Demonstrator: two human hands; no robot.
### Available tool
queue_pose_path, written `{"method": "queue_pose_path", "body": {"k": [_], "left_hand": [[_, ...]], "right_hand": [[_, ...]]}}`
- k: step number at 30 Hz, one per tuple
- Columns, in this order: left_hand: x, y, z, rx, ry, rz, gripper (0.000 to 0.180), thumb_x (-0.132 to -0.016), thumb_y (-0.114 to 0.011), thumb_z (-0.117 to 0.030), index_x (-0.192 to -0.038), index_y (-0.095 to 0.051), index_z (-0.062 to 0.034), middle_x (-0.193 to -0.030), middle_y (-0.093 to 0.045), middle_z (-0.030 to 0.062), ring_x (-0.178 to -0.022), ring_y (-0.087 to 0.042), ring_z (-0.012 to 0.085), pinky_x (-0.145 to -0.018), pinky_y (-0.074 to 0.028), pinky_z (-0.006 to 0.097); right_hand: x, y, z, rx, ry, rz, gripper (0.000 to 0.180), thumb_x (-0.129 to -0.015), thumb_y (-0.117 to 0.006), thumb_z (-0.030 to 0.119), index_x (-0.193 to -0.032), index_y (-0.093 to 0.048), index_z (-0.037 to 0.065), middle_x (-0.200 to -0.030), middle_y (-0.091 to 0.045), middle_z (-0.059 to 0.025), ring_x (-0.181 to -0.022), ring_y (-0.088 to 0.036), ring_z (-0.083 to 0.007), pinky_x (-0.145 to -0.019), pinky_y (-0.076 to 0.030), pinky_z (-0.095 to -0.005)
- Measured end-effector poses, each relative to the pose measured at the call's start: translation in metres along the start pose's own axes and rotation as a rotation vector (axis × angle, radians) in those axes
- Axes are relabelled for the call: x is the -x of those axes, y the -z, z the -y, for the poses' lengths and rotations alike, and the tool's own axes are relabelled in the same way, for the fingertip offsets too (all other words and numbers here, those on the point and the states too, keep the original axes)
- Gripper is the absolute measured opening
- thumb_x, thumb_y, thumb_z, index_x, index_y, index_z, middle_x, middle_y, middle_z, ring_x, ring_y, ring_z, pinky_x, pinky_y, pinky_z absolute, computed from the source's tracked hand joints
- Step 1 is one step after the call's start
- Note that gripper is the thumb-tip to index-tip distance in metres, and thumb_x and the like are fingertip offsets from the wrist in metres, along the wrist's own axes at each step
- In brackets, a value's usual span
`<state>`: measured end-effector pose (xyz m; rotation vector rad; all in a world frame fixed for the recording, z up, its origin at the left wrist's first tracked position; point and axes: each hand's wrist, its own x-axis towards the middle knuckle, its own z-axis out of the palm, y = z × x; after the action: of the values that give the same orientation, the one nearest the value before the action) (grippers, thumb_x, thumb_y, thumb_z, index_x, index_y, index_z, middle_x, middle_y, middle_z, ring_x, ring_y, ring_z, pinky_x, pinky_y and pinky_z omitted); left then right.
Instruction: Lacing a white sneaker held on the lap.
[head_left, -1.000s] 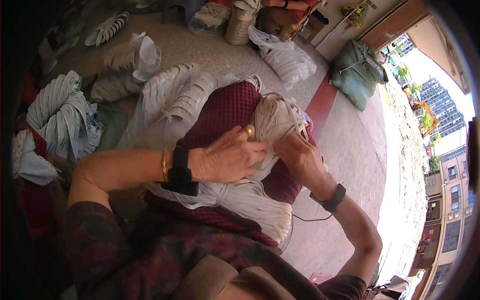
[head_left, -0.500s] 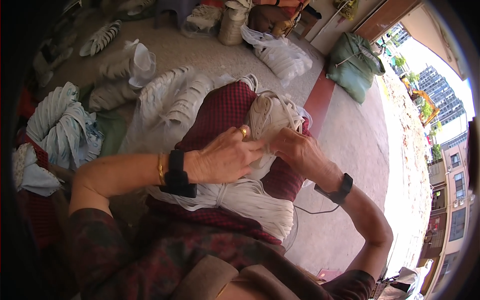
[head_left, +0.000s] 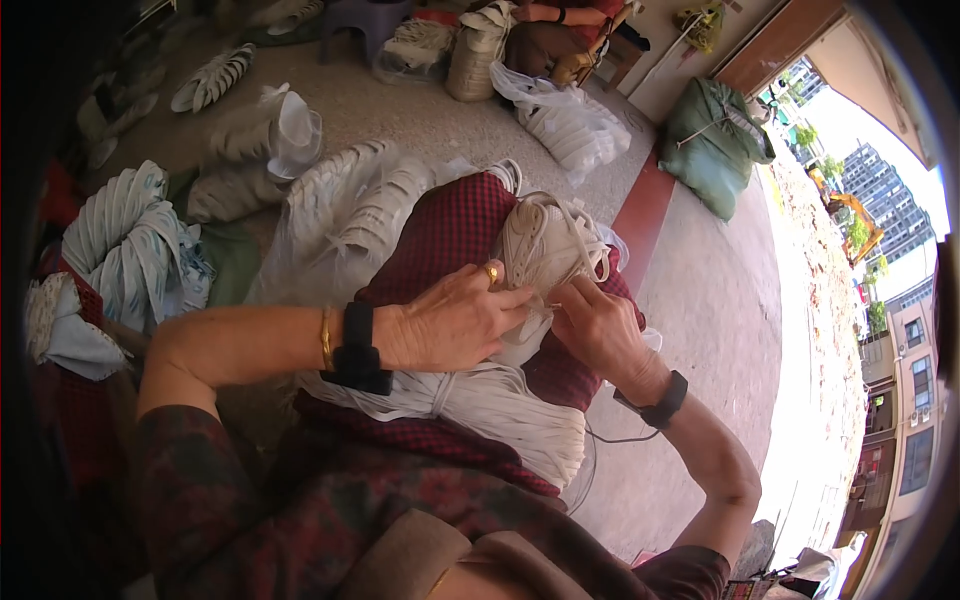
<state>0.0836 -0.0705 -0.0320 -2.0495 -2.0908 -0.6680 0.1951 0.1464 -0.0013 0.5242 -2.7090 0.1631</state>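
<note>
A cream-white shoe upper (head_left: 548, 240) lies over my lap on red-and-black checked cloth (head_left: 450, 225), with a looped pale shoelace across it. My left hand (head_left: 455, 315) grips the upper's near end, its fingers bent against the material. Close beside it, my right hand (head_left: 600, 325) pinches the shoelace at the upper, thumb and forefinger together; the exact pinch point is partly hidden. Below both hands rests a thick bundle of white shoelaces (head_left: 510, 415), tied round its middle.
Stacked shoe uppers (head_left: 370, 205) in clear plastic lie ahead to the left, and a bluish-white stack (head_left: 130, 240) sits farther left. A white plastic bag (head_left: 570, 125) and a green sack (head_left: 710, 150) stand beyond. Another person's arm (head_left: 545, 14) shows at the top.
My right hand has shifted slightly down and right, its forearm drawn closer to me. The left hand keeps its place on the upper. The view has moved slightly.
</note>
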Motion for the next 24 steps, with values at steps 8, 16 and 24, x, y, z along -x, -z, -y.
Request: {"method": "queue_pose_path", "body": {"k": [8,16,24], "left_hand": [[-0.035,0.010,0.008,0.173,0.094,0.024,0.025,-0.079,-0.072,-0.010,-0.102,-0.070,-0.0022,-0.106,-0.070,0.0143,-0.100,-0.062,0.0345,-0.088,-0.052,0.042],[-0.065,-0.003,0.006,0.497,0.203,0.020,0.011,-0.079,-0.068,-0.006,-0.083,-0.063,0.0026,-0.070,-0.066,0.0175,-0.068,-0.068,0.0309,-0.062,-0.050,0.040],[-0.054,-0.007,-0.006,0.584,0.159,-0.155,0.018,-0.079,-0.078,-0.009,-0.083,-0.065,0.0031,-0.082,-0.057,0.0065,-0.059,-0.052,0.0142,-0.056,-0.045,0.030]], "right_hand": [[0.018,-0.018,0.008,-0.067,-0.173,-0.211,0.020,-0.081,-0.064,0.001,-0.099,-0.058,0.005,-0.079,-0.063,-0.0079,-0.063,-0.066,-0.0289,-0.051,-0.053,-0.0372],[0.023,-0.021,0.008,-0.133,-0.088,-0.277,0.027,-0.080,-0.067,-0.002,-0.104,-0.058,0.005,-0.073,-0.066,-0.0098,-0.060,-0.067,-0.0274,-0.054,-0.052,-0.0378],[-0.001,0.018,-0.014,-0.208,-0.249,-0.097,0.028,-0.084,-0.065,0.002,-0.110,-0.057,0.003,-0.092,-0.061,-0.0135,-0.077,-0.068,-0.0269,-0.062,-0.053,-0.0391]]}}
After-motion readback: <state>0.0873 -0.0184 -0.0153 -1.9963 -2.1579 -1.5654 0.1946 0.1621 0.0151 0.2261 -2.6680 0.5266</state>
